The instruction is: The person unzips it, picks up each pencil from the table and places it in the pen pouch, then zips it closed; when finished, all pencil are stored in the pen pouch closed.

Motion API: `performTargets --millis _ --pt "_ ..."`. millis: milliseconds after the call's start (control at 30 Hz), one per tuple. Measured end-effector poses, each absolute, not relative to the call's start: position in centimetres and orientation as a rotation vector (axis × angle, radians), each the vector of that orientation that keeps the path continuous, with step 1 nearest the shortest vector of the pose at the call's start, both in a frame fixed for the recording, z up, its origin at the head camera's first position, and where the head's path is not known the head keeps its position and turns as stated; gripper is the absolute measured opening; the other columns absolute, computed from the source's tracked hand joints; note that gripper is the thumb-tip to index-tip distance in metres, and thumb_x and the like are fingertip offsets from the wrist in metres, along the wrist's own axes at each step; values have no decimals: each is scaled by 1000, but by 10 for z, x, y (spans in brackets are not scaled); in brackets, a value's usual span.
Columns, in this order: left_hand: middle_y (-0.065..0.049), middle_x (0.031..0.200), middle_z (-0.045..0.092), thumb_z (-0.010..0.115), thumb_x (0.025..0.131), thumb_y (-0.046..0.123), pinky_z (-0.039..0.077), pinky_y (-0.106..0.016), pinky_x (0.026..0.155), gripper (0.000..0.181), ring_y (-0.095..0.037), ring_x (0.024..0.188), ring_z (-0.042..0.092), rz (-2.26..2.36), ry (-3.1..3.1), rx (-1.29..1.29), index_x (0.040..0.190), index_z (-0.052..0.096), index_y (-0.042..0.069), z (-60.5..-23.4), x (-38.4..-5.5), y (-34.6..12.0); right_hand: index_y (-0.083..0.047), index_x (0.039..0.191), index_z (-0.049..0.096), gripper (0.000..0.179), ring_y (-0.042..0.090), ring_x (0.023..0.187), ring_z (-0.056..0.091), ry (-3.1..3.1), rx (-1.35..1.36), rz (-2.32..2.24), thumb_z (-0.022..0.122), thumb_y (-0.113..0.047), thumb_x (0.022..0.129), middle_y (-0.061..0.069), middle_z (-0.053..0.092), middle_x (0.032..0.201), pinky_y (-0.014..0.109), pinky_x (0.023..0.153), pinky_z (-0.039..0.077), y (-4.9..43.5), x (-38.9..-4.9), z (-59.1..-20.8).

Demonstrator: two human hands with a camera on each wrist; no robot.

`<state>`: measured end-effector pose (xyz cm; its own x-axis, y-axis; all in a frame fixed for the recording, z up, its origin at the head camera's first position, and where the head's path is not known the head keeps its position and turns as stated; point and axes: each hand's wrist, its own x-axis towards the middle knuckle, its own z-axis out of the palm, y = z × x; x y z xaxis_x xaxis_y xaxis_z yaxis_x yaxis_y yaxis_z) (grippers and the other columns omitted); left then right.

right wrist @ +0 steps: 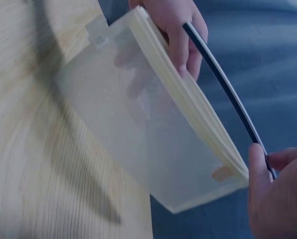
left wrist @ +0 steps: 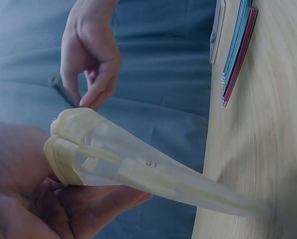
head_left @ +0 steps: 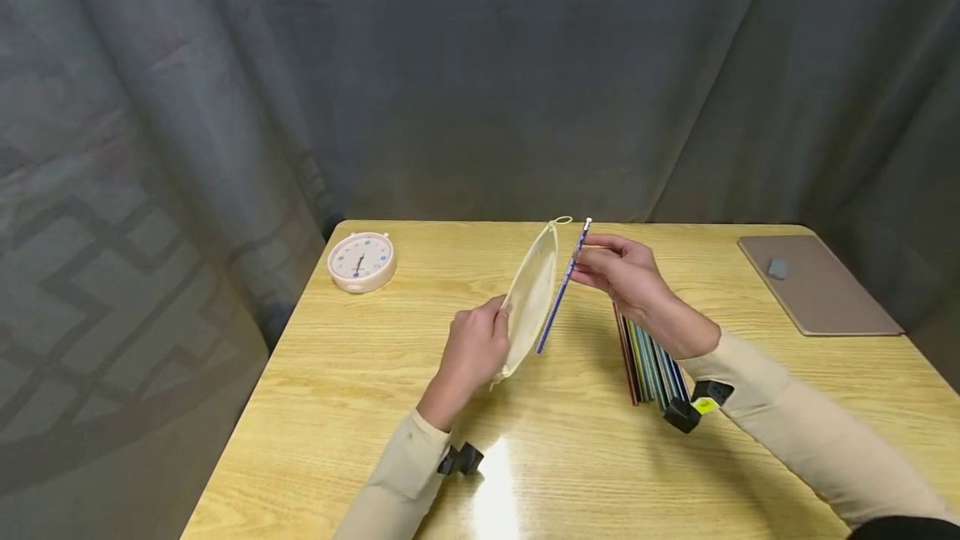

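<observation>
My left hand (head_left: 474, 345) grips a pale yellow, see-through zip pouch (head_left: 531, 294) by its edge, above the table. A cord loop hangs from the pouch's far end. In the right wrist view the zipper edge of the pouch (right wrist: 188, 104) faces up toward the right hand, and its mouth looks parted in the head view. My right hand (head_left: 626, 273) pinches a blue pencil (head_left: 561, 294) near its upper end. The pencil slants down just right of the pouch's mouth. Below the right forearm several coloured pencils (head_left: 643, 365) lie side by side on the table, partly hidden by the wrist.
A round pink-white clock (head_left: 362, 262) lies at the table's back left. At the right a brown-grey notebook (head_left: 821, 290) carries a small grey eraser (head_left: 777, 269). A grey curtain (head_left: 495, 82) hangs behind the wooden table (head_left: 315, 415).
</observation>
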<state>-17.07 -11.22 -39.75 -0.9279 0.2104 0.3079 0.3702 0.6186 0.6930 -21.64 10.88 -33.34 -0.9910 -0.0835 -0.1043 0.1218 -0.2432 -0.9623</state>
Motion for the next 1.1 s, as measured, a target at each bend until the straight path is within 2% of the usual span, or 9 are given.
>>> performTargets --millis 167,367,700,967,1100 --pt "-22 102 75 51 104 5 46 -25 51 32 -18 61 59 -1173 -2638 -489 128 67 -8 -397 -171 -110 6 119 52 25 8 70 72 1841 71 -2460 55 13 95 -1 72 79 23 72 60 98 -218 -335" --pt "-23 106 75 51 104 4 52 -30 58 31 -25 71 68 -1148 -2636 -483 128 67 -8 -396 -171 -110 3 115 55 24 9 68 72 1882 92 -2469 57 14 94 -2 71 79 23 71 61 90 -219 -339" --pt "-23 101 76 52 104 5 58 -40 64 31 -30 74 71 -1147 -2641 -461 128 68 -7 -396 -171 -110 16 130 52 39 7 68 70 2049 52 -2389 60 14 91 -2 69 80 24 72 61 74 -217 -346" --pt "-22 101 76 54 102 5 59 -45 69 30 -32 79 73 -1130 -2611 -437 127 69 -5 -397 -170 -108 15 132 53 41 8 71 70 2163 27 -2297 62 10 93 1 67 88 25 73 61 68 -213 -350" --pt "-21 97 76 55 102 4 58 -44 65 30 -30 74 70 -1120 -2596 -430 126 70 -4 -398 -170 -108 15 135 53 42 7 75 70 2213 -33 -2240 61 8 94 3 66 92 26 75 61 69 -211 -349"
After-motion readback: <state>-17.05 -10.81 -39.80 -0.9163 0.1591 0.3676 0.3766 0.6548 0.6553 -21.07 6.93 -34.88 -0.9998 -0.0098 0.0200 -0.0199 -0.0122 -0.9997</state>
